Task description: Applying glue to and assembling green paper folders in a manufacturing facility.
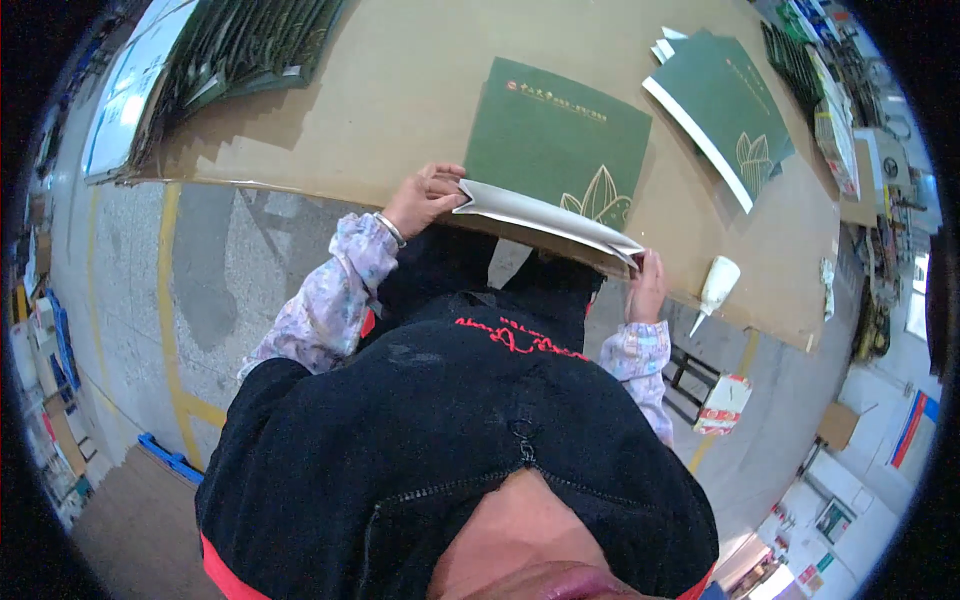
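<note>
From my remote seat, looking down through the head camera, I have a flat, dark-green rectangular paper bag (555, 140) at the near edge of the brown desk (400, 90), its white folded paper end (540, 217) turned toward the wearer. The left hand (425, 200) has its grip narrow, thumb and fingers pinching that end's left corner; the right hand (648, 287) has its grip closed at the right corner, though its fingertips are partly hidden. Holding both corners probably keeps the long fold even, while the desk bears the rest. A white plastic squeeze bottle (718, 283) lies beside the right hand, nozzle toward the edge, presumably for easy reach. The spread of similar green paper bags (720, 110) to the right leaves white ends exposed, perhaps to make them easy to pick up; a dense row of dark-green folded bags (255, 50) sits at far left. The held bag looks smooth and crisp, with gold petal linework near its white end (quite handsome, even through fisheye bend).
</note>
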Motion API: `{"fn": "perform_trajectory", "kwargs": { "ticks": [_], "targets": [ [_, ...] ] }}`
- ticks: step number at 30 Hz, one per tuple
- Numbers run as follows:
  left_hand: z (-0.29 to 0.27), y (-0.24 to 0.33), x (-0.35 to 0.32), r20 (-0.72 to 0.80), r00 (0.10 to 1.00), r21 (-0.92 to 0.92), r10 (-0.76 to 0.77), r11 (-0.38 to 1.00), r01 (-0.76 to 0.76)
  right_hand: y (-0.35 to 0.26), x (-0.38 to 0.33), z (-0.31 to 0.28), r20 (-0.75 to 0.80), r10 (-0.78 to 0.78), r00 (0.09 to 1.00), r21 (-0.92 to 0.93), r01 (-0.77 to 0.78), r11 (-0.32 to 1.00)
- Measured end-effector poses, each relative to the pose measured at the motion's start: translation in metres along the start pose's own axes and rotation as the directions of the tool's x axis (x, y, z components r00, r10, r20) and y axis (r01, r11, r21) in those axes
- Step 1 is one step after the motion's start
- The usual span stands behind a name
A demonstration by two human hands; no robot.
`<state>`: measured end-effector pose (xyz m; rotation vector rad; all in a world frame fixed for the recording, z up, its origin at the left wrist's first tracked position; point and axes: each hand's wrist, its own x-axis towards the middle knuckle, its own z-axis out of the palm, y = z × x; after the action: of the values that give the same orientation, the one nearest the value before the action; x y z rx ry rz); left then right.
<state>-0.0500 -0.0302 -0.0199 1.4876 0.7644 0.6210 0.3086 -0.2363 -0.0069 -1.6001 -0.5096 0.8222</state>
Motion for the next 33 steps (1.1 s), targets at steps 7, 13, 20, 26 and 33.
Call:
{"fn": "perform_trajectory", "kwargs": {
  "ticks": [7,13,20,26,33],
  "targets": [
    [-0.005,0.007,0.009,-0.004,0.997,0.178,-0.075,0.981,0.074,0.001,0.001,0.006,0.269,-0.306,0.913,-0.368,0.391,0.843],
    [0.001,0.016,0.013,0.028,0.999,0.43,-0.046,0.902,0.03,-0.006,-0.003,0.0,0.345,-0.167,0.924,-0.414,0.309,0.856],
    [-0.006,0.015,0.011,0.07,0.996,0.566,0.063,0.819,-0.092,-0.01,0.023,-0.022,0.559,-0.103,0.823,-0.431,0.395,0.811],
    [-0.005,0.019,0.007,0.056,0.994,0.658,0.094,0.745,-0.108,0.003,0.041,-0.033,0.503,0.039,0.863,-0.473,0.237,0.849],
    [0.011,0.032,0.004,-0.032,0.999,0.735,-0.014,0.677,0.034,0.006,0.034,-0.028,0.432,-0.219,0.875,-0.284,0.362,0.888]
  ]
}}
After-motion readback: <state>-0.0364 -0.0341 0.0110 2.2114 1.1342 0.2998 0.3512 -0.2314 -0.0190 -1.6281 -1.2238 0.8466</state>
